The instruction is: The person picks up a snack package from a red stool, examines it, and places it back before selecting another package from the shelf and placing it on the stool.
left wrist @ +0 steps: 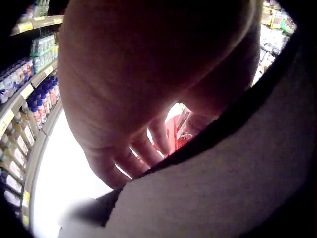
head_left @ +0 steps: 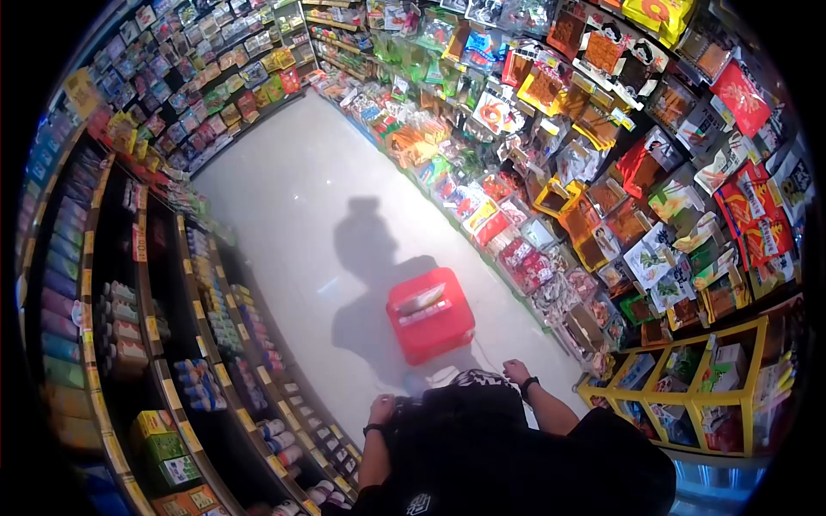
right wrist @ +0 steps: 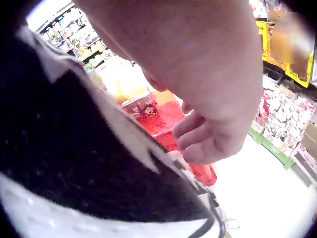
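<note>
Head view is showing the left hand [head_left: 381, 408] and the right hand [head_left: 516, 371] hanging low, one on each side of the person's black top [head_left: 516, 456]. Dark bands [head_left: 529, 383] are going round both wrists. Seen from its own wrist camera, the left hand is hanging loose, with its fingers almost straight and a gap by the thumb, and I am seeing nothing in its hold. On the other wrist camera, the right hand is bending its fingers softly, and it is not holding anything that I can see. Just past the hands, a red basket [head_left: 437, 342] is standing on the pale floor [head_left: 258, 215]. It is sitting straight ahead, between the two hands, and neither hand is touching it. Both hands are looking about as near to it, so I am not picking one. The basket is looking nearly as wide as it is long, so its long way is hard to tell. On its top, a pale packet [head_left: 422, 308] is lying crossways, from left to right. Past the basket, a big shadow [head_left: 366, 236] is spreading over the floor. Farther out, bottles [head_left: 200, 384] are standing on shelves [head_left: 170, 396] at the left, while bags [head_left: 544, 90] are filling the right side, above a yellow rack [head_left: 695, 398].
</note>
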Demonstrator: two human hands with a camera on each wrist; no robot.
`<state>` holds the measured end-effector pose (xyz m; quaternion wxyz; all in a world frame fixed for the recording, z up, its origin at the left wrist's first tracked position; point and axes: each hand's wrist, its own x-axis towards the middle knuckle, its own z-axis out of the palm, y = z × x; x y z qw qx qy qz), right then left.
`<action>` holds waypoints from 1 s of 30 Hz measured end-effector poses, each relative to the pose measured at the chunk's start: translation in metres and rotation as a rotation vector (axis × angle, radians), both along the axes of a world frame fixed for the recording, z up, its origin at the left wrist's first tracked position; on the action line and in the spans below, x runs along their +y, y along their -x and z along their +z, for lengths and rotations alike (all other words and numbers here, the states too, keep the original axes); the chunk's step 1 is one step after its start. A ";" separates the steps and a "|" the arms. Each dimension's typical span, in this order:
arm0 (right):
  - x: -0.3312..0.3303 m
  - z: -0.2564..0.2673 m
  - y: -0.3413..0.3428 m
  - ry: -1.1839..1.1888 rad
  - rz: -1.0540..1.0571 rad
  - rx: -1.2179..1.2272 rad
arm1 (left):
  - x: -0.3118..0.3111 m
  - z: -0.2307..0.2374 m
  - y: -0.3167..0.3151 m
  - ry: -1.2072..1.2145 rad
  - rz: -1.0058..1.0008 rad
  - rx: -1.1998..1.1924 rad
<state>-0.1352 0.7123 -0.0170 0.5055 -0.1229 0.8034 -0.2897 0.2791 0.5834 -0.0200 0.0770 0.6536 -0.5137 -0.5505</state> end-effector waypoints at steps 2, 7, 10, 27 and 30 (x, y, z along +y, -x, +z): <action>-0.010 -0.007 -0.020 0.017 0.163 0.190 | -0.003 -0.012 -0.008 0.017 -0.009 0.028; -0.030 0.025 -0.038 0.197 0.087 0.350 | -0.003 -0.085 -0.040 -0.120 -0.026 0.055; -0.034 0.033 -0.041 0.153 0.048 0.269 | -0.005 -0.077 -0.044 -0.148 0.042 0.127; -0.014 -0.008 -0.060 0.108 0.083 0.351 | -0.011 -0.019 -0.053 -0.317 0.225 0.184; -0.017 0.001 -0.060 0.118 -0.047 0.301 | -0.013 -0.025 -0.059 -0.283 0.210 0.227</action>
